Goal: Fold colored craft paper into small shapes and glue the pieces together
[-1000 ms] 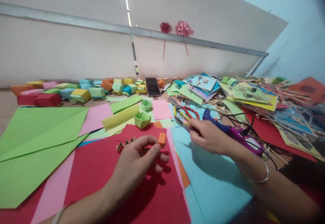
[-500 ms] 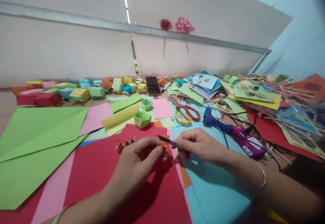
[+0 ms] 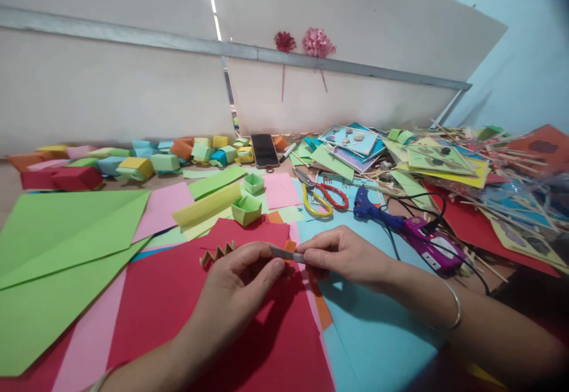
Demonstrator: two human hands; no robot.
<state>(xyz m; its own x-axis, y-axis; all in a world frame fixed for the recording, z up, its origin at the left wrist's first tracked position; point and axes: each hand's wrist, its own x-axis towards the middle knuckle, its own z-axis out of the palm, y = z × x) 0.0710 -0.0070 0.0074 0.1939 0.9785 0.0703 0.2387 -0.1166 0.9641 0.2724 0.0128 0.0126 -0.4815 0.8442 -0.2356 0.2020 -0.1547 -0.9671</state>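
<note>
My left hand (image 3: 249, 276) pinches a small folded orange paper piece (image 3: 290, 245) above the red sheet (image 3: 155, 303). A small blade tool (image 3: 287, 254) lies across the orange piece, its tip close to my left fingers. Its handle end is gripped between the thumb and fingers of my right hand (image 3: 340, 255), over the edge of the light blue sheet (image 3: 377, 321). Just beyond my left hand a zigzag-folded strip (image 3: 217, 254) rests on the red paper. Two small green paper boxes (image 3: 246, 210) stand farther back.
Red-and-yellow-handled scissors (image 3: 317, 193), a blue glue gun (image 3: 371, 208) and a purple power strip (image 3: 431, 247) with black cords lie at right. A phone (image 3: 265, 150) and folded paper blocks (image 3: 136, 168) line the back. Sticks and cards (image 3: 444, 161) pile up right.
The blade has turned from pointing up and left to lying flatter across the orange piece, nearer my left fingers. The view has shifted slightly.
</note>
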